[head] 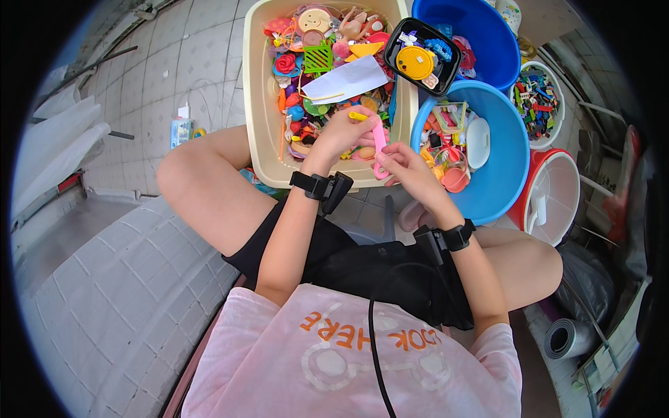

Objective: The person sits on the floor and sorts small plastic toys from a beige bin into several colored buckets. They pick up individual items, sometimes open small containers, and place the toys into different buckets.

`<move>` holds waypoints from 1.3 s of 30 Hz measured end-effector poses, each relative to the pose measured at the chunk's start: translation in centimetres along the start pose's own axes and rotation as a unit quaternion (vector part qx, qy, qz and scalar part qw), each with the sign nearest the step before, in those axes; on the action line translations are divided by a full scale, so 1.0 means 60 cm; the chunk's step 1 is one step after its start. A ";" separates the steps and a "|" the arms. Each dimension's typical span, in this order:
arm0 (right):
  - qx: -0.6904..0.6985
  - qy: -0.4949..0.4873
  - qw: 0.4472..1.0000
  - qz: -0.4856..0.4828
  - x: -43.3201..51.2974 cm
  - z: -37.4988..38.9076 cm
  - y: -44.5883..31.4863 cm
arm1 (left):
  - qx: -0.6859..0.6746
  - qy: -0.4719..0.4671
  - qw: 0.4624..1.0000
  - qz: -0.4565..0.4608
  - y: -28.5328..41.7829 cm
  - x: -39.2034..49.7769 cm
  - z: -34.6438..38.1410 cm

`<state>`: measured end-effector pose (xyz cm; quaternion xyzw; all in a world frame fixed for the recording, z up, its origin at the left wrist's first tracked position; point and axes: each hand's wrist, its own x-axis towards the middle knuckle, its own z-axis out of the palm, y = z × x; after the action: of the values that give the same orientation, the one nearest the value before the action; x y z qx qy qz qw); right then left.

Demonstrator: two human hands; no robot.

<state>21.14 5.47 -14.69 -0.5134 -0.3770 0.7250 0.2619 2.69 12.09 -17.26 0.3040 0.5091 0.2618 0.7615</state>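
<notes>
Over the near right part of the cream plastic tub (260, 115), my left hand (342, 130) pinches the upper end of a pink plastic strip (380, 137). A short yellow stick-like piece (357, 116) pokes out by the same fingers; whether it is joined to the pink strip, I cannot tell. My right hand (407, 166) grips the strip's lower end, which looks rounded with a hole. Beneath my hands, the tub is heaped with small mixed toys. Among them lie a white sheet of paper (347, 79), a green plastic crate (318, 57) and a red rose (285, 64).
A black tray (391, 52) with small parts sits at the tub's right edge. Right of it stand a light-blue basin (502, 177) of toys, a dark-blue bucket (483, 28), a white bucket (558, 112) of building bricks and a red-and-white bucket (556, 209). A cable hangs over my shirt.
</notes>
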 end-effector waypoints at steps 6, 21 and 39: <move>-0.170 0.077 0.978 0.094 -0.009 -0.035 -0.014 | -0.011 -0.054 0.998 -0.001 -0.004 -0.029 0.003; -0.186 0.056 0.981 -0.007 -0.037 -0.038 0.014 | 0.100 -0.148 0.983 -0.036 -0.009 -0.018 0.061; -0.543 0.164 0.822 0.048 -0.052 -0.051 0.020 | 0.544 0.021 0.815 -0.196 -0.241 0.215 -0.206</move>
<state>25.10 3.25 -14.53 -0.7015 -0.6360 0.3196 -0.0363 -3.15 13.84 -39.41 0.5567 0.6337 -0.2066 0.4959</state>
